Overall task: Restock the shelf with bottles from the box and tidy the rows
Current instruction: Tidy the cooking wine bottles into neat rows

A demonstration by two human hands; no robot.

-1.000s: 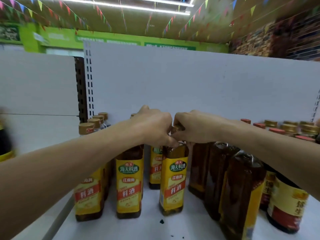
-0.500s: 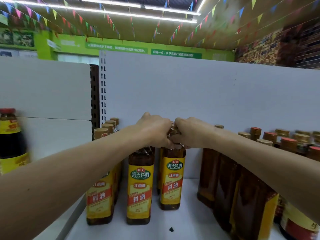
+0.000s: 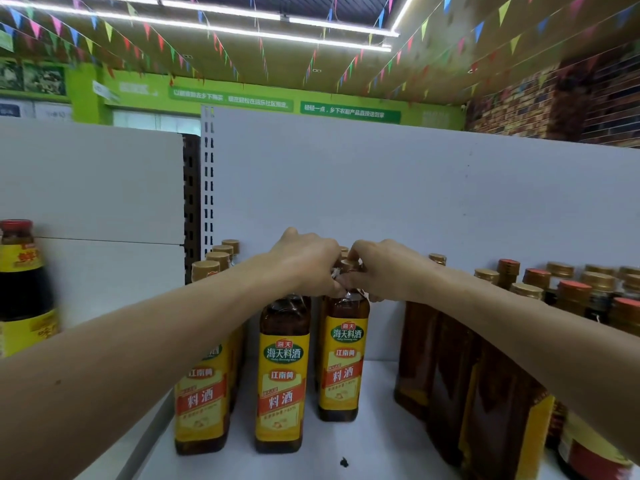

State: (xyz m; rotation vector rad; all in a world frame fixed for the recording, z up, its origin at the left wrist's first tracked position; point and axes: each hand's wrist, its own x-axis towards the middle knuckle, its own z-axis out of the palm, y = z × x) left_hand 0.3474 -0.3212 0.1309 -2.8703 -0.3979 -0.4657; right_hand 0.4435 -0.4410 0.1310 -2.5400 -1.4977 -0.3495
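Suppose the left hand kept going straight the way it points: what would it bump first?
Probably the right hand, close against the left hand just ahead of its knuckles; depth is unclear.

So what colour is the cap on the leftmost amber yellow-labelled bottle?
Gold cap, on the yellow-labelled amber bottle; the head view shows it.

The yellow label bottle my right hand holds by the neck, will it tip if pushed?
Probably tippy: the bottle is tall, narrow, and the right hand grips high at its neck. Looks full, so likely heavy. Its base should slide on the smooth shelf.
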